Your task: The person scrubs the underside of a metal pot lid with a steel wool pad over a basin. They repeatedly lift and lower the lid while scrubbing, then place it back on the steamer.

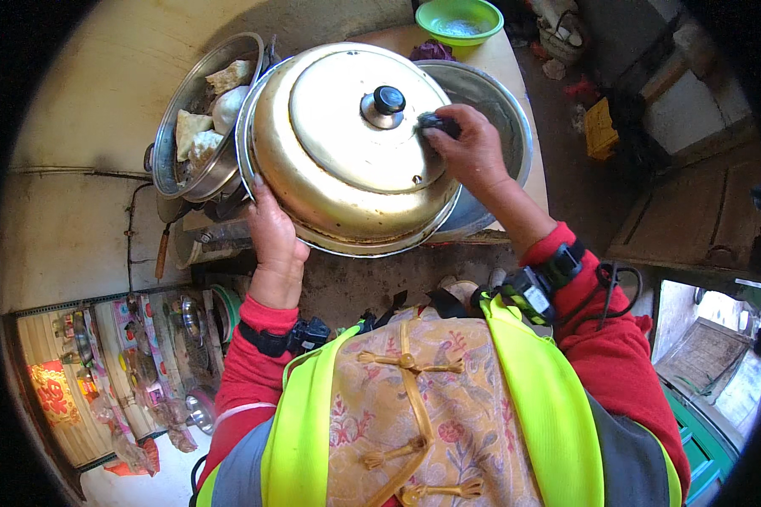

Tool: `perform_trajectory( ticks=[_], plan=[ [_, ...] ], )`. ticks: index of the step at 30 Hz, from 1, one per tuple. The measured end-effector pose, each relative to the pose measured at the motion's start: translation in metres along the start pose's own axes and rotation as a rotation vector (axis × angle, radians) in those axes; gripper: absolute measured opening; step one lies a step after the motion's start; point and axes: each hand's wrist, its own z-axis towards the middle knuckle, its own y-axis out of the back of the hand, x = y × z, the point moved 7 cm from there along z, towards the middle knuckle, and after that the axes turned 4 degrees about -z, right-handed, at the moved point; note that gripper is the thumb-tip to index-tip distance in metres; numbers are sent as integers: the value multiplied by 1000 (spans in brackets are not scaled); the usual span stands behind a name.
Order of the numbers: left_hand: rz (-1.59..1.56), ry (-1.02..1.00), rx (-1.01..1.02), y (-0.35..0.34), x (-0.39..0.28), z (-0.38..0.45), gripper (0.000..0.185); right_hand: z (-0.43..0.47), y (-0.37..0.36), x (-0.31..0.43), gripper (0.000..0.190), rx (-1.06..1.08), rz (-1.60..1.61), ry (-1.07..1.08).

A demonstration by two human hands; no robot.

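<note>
A domed metal pot lid [342, 158] with a black knob [389, 100] is tilted over a wide metal basin [513, 120]. My left hand [273, 244] grips the lid's rim at its lower left, thumb on the edge. With my right hand [472, 142] I pinch a dark scrubbing pad [436, 123] against the lid's top, just right of the knob. Brown marks show along the lid's lower ridge. The lid hides much of the basin's inside.
Left of the lid, a metal steamer pot [193, 82] holds several pieces of bread or buns. A green plastic bowl [460, 38] stands on the table's [533, 177] far end, with a purple item [431, 51] near it. Shelves [111, 355] with kitchenware are at lower left.
</note>
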Motion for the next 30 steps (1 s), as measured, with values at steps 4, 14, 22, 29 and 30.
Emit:
perform_trajectory(
  ticks=[4,14,22,29,30],
  plan=[
    [65,-37,28,-5,-7,-1,56,-7,-16,26,16,45,-126,149],
    [102,-20,35,-13,-19,-3,59,10,-17,29,12,-2,-181,127],
    [113,-18,112,-11,-15,2,57,21,-24,14,14,-28,-146,29],
    [101,-74,82,-15,-20,-3,59,25,-28,-2,14,-41,-23,-190],
    [117,-50,81,-14,-20,-3,58,25,-34,-10,14,10,39,-308]
  ],
)
